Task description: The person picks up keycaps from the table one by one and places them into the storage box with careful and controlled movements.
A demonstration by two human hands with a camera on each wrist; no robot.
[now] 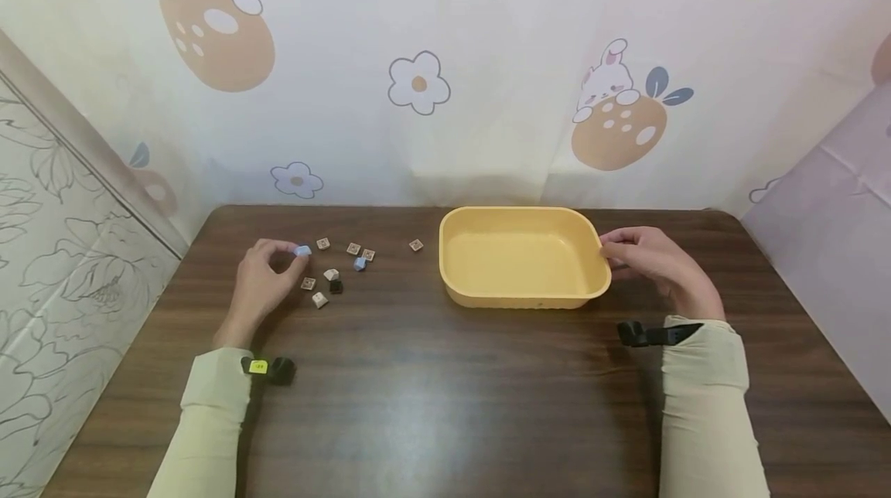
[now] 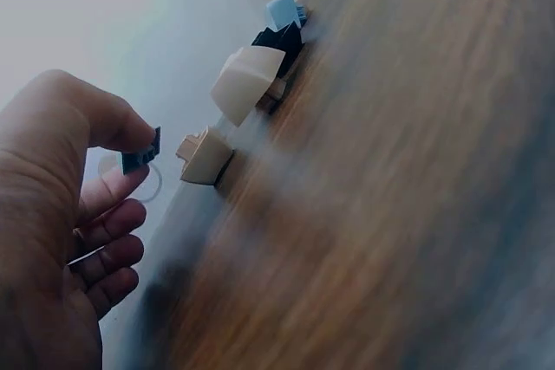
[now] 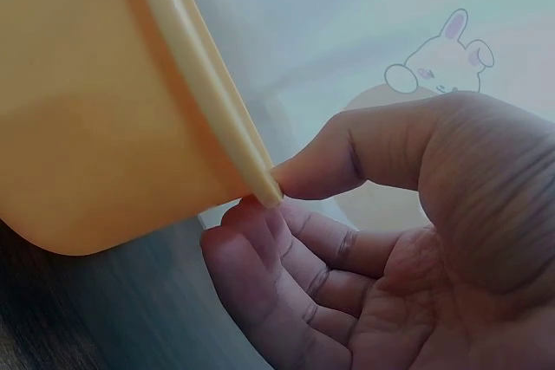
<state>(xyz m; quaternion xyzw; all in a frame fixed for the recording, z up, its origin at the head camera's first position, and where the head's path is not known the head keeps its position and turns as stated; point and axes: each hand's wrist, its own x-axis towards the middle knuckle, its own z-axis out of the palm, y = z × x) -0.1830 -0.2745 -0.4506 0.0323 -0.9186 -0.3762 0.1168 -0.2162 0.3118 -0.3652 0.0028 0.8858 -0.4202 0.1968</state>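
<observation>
Bright and softly lit in the head view, with pale glare on the tabletop (image 1: 404, 409) at lower centre and dim shadow left of the right sleeve (image 1: 706, 413). Dimmer and hazier in the 2 wrist views. Washed out at upper left in the left wrist view, blurred across the lower right. Darkest at lower left in the right wrist view, softly highlighted along the yellow tray (image 3: 206, 75).

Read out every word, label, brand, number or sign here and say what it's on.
No text can be read.
Yellow-green tag beside the left wrist camera: dark marks, too small to read.
Pale keycap nearest the person: any marking is too small to read.
</observation>
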